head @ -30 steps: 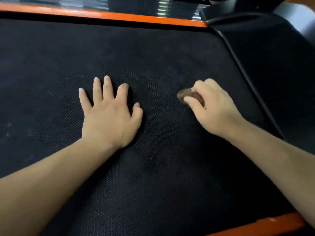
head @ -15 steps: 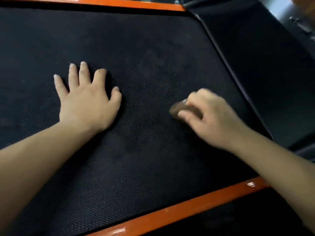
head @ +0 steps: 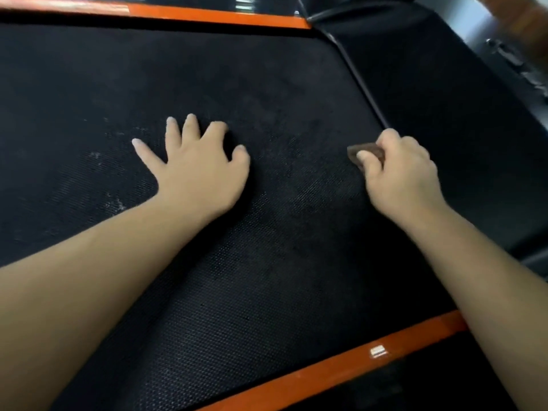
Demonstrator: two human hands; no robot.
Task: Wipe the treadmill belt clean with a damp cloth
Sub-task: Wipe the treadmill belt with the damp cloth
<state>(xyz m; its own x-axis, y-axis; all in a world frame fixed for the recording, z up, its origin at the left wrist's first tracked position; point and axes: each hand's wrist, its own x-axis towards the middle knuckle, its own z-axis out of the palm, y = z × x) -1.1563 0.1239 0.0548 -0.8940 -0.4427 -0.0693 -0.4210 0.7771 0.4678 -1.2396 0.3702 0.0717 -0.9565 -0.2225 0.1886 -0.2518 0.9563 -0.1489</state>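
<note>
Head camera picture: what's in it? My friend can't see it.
A person's right hand grips a brown cloth on a black treadmill belt, near its edge. The left hand rests spread on the belt beside dusty specks. Orange rails border the belt.

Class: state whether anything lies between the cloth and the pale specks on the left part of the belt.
Yes. The left hand, spread on the belt, lies between the cloth gripped by the right hand and the pale specks.
</note>
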